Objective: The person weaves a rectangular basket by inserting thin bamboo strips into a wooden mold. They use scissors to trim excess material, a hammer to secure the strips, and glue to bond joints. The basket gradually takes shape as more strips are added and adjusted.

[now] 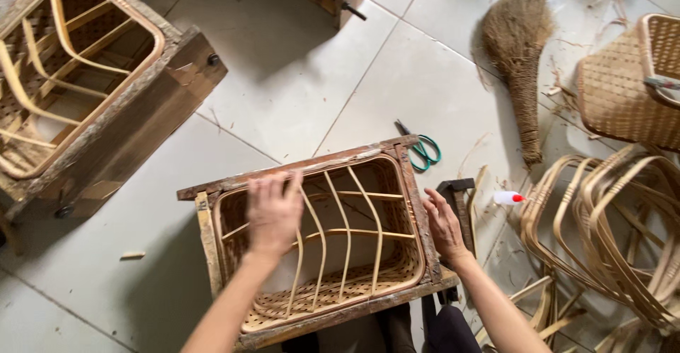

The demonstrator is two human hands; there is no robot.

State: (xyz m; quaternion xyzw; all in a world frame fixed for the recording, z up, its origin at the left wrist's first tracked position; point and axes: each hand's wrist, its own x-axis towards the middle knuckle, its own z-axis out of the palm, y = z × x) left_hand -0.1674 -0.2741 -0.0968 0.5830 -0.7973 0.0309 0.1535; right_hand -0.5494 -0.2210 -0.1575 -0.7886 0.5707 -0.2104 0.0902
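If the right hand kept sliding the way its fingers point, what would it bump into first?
Probably the green scissors. The right hand rests on the wooden frame's edge, fingers pointing up the picture along it; beyond that, bare floor tiles.

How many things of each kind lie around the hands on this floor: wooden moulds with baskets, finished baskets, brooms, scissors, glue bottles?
Wooden moulds with a basket inside: 2, one under the hands, one at upper left
Woven baskets standing free: 1
Brooms: 1
Scissors, green-handled: 1
Small white bottles with a red cap: 1
Total: 6
The bent bamboo frames on the right overlap too much to count.
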